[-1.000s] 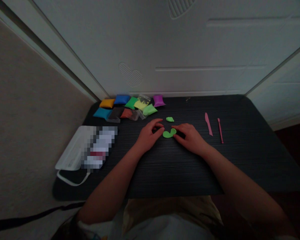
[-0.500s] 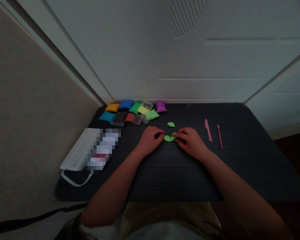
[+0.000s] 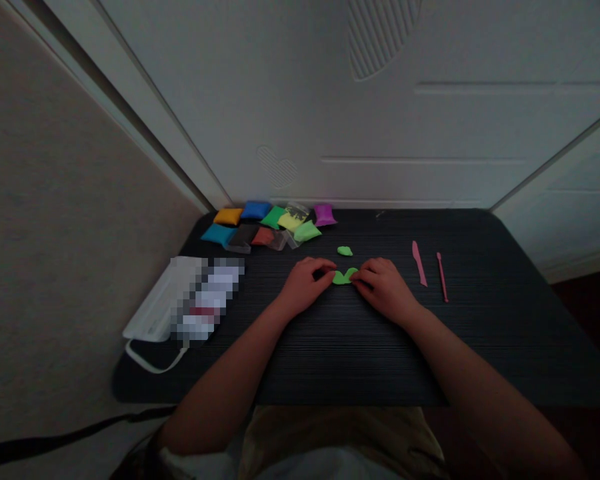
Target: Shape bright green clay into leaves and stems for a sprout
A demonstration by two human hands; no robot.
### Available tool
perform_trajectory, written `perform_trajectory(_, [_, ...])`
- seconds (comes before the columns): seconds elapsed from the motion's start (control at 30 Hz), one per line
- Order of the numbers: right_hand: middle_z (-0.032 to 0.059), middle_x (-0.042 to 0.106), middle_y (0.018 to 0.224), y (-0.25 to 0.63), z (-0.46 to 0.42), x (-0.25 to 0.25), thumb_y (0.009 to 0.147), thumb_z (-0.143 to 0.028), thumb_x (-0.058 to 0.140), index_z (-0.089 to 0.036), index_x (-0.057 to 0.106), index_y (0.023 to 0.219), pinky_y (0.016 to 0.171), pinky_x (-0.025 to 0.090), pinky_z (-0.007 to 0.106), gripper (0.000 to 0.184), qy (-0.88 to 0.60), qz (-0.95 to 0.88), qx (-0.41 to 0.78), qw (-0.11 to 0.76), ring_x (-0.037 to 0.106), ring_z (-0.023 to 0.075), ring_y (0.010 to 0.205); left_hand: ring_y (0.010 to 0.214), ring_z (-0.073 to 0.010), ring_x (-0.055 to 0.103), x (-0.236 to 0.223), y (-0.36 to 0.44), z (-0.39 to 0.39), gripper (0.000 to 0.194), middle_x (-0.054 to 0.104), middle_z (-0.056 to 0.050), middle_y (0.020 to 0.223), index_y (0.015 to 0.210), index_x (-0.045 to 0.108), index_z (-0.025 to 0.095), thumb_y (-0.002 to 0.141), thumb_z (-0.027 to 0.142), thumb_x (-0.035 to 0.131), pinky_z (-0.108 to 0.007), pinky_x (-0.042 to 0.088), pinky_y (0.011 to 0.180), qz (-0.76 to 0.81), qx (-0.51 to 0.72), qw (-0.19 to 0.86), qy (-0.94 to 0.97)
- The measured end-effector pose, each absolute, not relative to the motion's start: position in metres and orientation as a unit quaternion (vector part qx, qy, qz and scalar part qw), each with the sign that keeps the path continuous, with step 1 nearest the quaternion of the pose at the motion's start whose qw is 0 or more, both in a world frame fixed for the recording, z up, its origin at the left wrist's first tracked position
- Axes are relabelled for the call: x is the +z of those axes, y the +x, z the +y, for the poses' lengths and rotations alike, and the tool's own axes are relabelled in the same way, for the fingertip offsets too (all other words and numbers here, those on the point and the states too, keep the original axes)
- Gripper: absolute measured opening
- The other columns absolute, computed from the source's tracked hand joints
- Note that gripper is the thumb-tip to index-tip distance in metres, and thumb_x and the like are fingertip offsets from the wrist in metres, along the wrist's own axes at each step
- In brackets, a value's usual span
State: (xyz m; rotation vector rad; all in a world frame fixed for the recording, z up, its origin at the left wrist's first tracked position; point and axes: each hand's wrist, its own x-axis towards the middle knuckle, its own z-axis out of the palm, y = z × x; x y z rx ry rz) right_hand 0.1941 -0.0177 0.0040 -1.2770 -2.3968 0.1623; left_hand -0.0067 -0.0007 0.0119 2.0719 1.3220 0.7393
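A flat, light green modelling clay piece [image 3: 339,277], shaped like two joined lobes with a notch on top, lies on the dark table between my hands. At its left end, my left hand [image 3: 310,283] is curled, with thumb and index finger closed on the edge. The fingers of my right hand [image 3: 383,283] pinch the right lobe and hide part of it. Just beyond the clay piece rests a smaller light green clay lump [image 3: 345,251], touched by neither hand.
To the right lie a pink plastic knife [image 3: 419,264] and a thin pink modelling tool [image 3: 443,277]. Several coloured clay packets [image 3: 255,210] cluster at the back left. A white face mask [image 3: 155,303] lies at left beside a blurred packet [image 3: 213,297]. A white panel [image 3: 405,180] stands behind the table [image 3: 350,353].
My left hand has come in closer to the clay piece and now touches its left end. The right fingers have closed over the right lobe. The view has shifted slightly.
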Motion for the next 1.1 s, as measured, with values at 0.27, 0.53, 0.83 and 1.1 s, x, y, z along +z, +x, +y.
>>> perform_trajectory(0.27, [0.0041,0.058,0.082,0.195,-0.019,0.006,0.083,-0.024,0.047,-0.02,0.061,0.087,0.074,0.035,0.033,0.015,-0.438,-0.865,0.035,0.241,0.048,0.0176,0.08,0.078,-0.0142,0.056,0.011,-0.008,-0.002,0.025,0.061,-0.001,0.085,0.1,0.057,0.021,0.079,0.033,0.05,-0.027,0.042,0.071,0.489,0.306,0.361,0.733])
perform_trajectory(0.53, [0.0042,0.06,0.085,0.194,-0.021,0.008,0.083,-0.021,0.047,-0.021,0.06,0.092,0.079,0.035,0.035,0.016,-0.409,-0.874,0.029,0.259,0.049,0.0175,0.084,0.077,-0.0136,0.053,0.015,-0.004,-0.003,0.024,0.057,-0.002,0.09,0.095,0.059,0.019,0.076,0.033,0.053,-0.025,0.041,0.066,0.468,0.304,0.342,0.756])
perform_trajectory(0.83, [0.006,0.058,0.093,0.187,-0.027,0.013,0.08,-0.02,0.048,-0.022,0.053,0.1,0.079,0.04,0.034,0.021,-0.437,-0.82,0.111,0.354,0.052,0.0186,0.088,0.062,-0.0117,0.052,0.012,0.002,-0.006,0.018,0.061,0.002,0.073,0.085,0.059,0.019,0.075,0.033,0.052,-0.023,0.04,0.057,0.504,0.27,0.389,0.722])
perform_trajectory(1.1, [0.0021,0.059,0.073,0.181,-0.028,0.014,0.081,-0.03,0.049,-0.019,0.056,0.083,0.07,0.038,0.032,0.014,-0.514,-0.784,0.133,0.323,0.053,0.0165,0.071,0.067,-0.0121,0.053,0.013,0.013,-0.013,0.011,0.058,0.001,0.074,0.079,0.056,0.018,0.074,0.027,0.052,-0.024,0.042,0.062,0.511,0.337,0.394,0.686])
